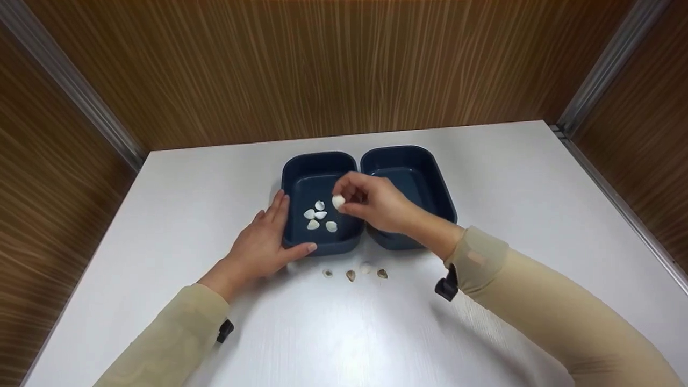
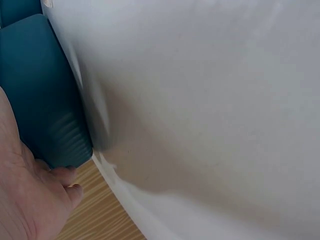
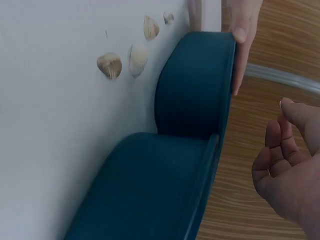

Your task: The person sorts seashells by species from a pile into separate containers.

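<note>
Two dark blue trays stand side by side, the left tray (image 1: 293, 177) and the right tray (image 1: 430, 183). Several white shells (image 1: 320, 216) lie in the left tray. My right hand (image 1: 339, 200) hovers over that tray and pinches one white shell (image 1: 338, 202) between thumb and fingertips. My left hand (image 1: 277, 226) rests against the left tray's outer wall with straight fingers, the thumb (image 3: 240, 35) lying along its near corner. In the right wrist view the pinched shell is hidden; only curled fingers (image 3: 285, 165) show. The right tray looks empty where it shows.
Several small shells (image 1: 350, 275) lie in a row on the white table (image 1: 484, 156) just in front of the trays, also seen as brownish shells (image 3: 109, 65). Wood-grain walls close in the table's back and sides.
</note>
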Demonstrator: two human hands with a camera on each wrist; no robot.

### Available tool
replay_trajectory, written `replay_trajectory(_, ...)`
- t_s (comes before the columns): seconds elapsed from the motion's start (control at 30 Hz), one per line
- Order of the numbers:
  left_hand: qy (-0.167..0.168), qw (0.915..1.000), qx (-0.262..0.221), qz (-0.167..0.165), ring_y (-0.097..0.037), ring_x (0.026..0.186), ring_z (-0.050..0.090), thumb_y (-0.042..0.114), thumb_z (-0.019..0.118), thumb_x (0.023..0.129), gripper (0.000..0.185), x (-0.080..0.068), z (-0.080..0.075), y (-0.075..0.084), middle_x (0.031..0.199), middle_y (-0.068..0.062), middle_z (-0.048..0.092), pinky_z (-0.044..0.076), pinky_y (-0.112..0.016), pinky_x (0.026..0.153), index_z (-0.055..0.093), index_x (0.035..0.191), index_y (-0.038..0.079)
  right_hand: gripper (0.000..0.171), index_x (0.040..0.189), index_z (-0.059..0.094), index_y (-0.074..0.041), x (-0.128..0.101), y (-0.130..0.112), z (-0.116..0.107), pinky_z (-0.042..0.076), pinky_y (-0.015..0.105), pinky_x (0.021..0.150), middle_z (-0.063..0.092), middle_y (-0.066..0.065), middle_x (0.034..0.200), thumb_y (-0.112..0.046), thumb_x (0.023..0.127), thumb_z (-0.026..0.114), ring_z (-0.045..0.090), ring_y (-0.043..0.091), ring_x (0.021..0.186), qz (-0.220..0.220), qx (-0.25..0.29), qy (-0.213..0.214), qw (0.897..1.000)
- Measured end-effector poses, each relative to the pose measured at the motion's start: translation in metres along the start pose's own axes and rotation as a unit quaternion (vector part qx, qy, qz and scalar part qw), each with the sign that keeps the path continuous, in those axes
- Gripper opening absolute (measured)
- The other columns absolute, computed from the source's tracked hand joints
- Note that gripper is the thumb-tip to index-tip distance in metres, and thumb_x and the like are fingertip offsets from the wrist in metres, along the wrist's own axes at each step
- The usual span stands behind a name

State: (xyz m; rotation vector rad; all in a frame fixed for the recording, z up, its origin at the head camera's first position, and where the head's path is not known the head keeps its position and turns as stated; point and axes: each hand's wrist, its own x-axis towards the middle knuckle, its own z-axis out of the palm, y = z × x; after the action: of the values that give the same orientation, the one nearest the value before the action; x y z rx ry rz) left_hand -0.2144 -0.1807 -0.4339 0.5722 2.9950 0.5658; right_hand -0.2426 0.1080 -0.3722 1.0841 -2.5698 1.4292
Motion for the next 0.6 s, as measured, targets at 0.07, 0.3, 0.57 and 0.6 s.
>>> replay_trajectory(0.07, -0.003, 1.0000, 0.002, 0.001, -0.048, 0.155, 0.027, 0.090, 0.048, 0.089, 0.125, 0.000, -0.001, 0.001, 0.179, -0.010, 0.001, 0.029, -0.059, 0.124, 0.007, 0.171, 0.005, 0.020, 0.114, 0.068, -0.005, 0.005, 0.005, 0.001, 0.047, 0.024, 0.069, 0.065, 0.004, 0.092, -0.002, 0.097, 0.077, 0.057, 0.015, 0.078, 0.007, 0.000, 0.005, 1.000)
replay_trajectory(0.3, -0.010, 0.9999, 0.000, 0.001, -0.050, 0.155, 0.027, 0.093, 0.045, 0.087, 0.127, 0.004, -0.001, 0.005, 0.179, -0.009, -0.001, 0.030, -0.061, 0.123, 0.005, 0.171, 0.007, 0.020, 0.114, 0.068, -0.005, 0.013, 0.017, 0.002, 0.051, 0.026, 0.075, 0.067, 0.005, 0.094, -0.001, 0.097, 0.077, 0.062, 0.016, 0.083, 0.017, -0.017, 0.013, 1.000)
replay_trajectory(0.57, -0.004, 0.9998, 0.002, -0.018, -0.049, 0.155, 0.026, 0.091, 0.048, 0.088, 0.126, -0.006, -0.008, -0.001, 0.179, -0.009, -0.001, 0.030, -0.062, 0.123, 0.004, 0.171, 0.007, 0.024, 0.120, 0.068, -0.004, 0.025, 0.015, 0.011, 0.056, 0.039, 0.094, 0.073, 0.012, 0.115, -0.001, 0.098, 0.075, 0.069, 0.025, 0.105, 0.021, -0.058, 0.010, 0.998)
replay_trajectory(0.6, -0.003, 0.9997, 0.004, -0.025, -0.049, 0.156, 0.026, 0.090, 0.049, 0.089, 0.125, -0.010, -0.009, -0.001, 0.179, -0.009, -0.001, 0.030, -0.061, 0.123, 0.004, 0.171, 0.007, 0.025, 0.121, 0.068, -0.004, 0.026, 0.013, 0.012, 0.056, 0.040, 0.095, 0.073, 0.012, 0.117, -0.001, 0.098, 0.075, 0.069, 0.025, 0.107, 0.013, -0.059, 0.007, 0.998)
